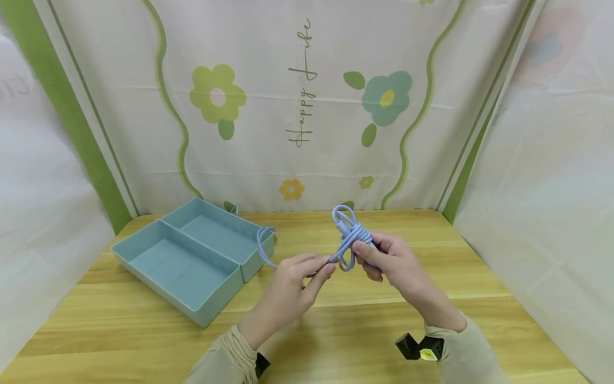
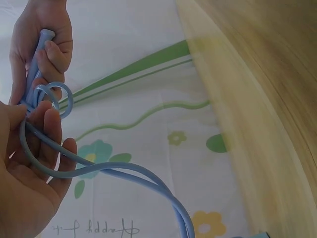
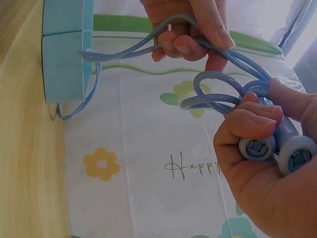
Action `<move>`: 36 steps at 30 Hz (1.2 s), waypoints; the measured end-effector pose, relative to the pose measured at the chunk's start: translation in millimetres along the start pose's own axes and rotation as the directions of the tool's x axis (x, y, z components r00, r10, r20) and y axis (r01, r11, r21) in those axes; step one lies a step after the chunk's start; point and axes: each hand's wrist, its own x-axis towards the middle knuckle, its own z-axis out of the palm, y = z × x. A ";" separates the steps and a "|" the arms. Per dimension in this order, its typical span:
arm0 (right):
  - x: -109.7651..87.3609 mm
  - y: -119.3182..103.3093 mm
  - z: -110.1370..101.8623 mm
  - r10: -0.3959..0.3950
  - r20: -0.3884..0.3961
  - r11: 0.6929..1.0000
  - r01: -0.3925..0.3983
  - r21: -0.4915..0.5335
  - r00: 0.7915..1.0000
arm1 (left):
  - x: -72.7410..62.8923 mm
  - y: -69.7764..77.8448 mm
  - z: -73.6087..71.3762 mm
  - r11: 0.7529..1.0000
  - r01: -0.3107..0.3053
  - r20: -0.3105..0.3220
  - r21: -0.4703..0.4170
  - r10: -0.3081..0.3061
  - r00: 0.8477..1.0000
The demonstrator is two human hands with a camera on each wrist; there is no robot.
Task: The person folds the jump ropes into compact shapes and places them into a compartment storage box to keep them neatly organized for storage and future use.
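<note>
A blue jump rope (image 1: 356, 234) is bundled above the table, with several turns of cord wrapped around its handles. My right hand (image 1: 400, 266) grips the bundle, thumb pressed on the wraps. Two round handle ends (image 3: 297, 154) stick out of that fist in the right wrist view. Just to the left, my left hand (image 1: 292, 285) pinches the doubled cord between thumb and fingertips. From there a loose length of cord (image 2: 143, 177) crosses the left palm and trails away, passing by the boxes in the head view. Part of the handles is hidden under the right fingers.
Two shallow blue-green boxes, a front one (image 1: 203, 314) and a back one (image 1: 256, 264), stand side by side on the left of the wooden table (image 1: 408, 330). A printed curtain (image 1: 268, 64) hangs behind the table, and pale cloth encloses both sides.
</note>
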 end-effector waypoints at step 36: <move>-3.3 -0.6 13.4 0.103 -0.098 0.994 -0.099 0.037 0.990 | -2.0 11.1 9.3 0.776 -0.229 0.113 0.588 0.202 0.973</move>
